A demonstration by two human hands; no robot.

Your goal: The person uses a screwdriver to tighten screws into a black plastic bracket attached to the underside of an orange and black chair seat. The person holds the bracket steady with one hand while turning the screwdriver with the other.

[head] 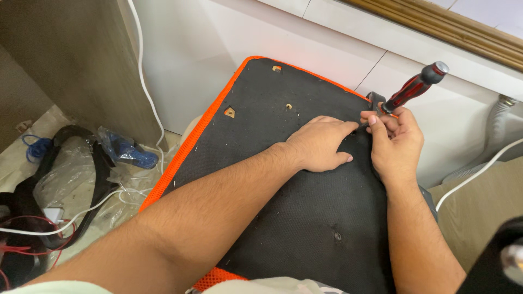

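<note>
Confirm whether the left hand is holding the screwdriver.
No. The left hand lies flat on the black panel, while the right hand grips the red-and-black screwdriver.

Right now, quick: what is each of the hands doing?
Left hand: open, flat on the black fabric panel with orange edging.
Right hand: closed around the red-and-black-handled screwdriver.

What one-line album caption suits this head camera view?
Left hand flat on black seat underside; right hand holds a red-and-black screwdriver.
</note>
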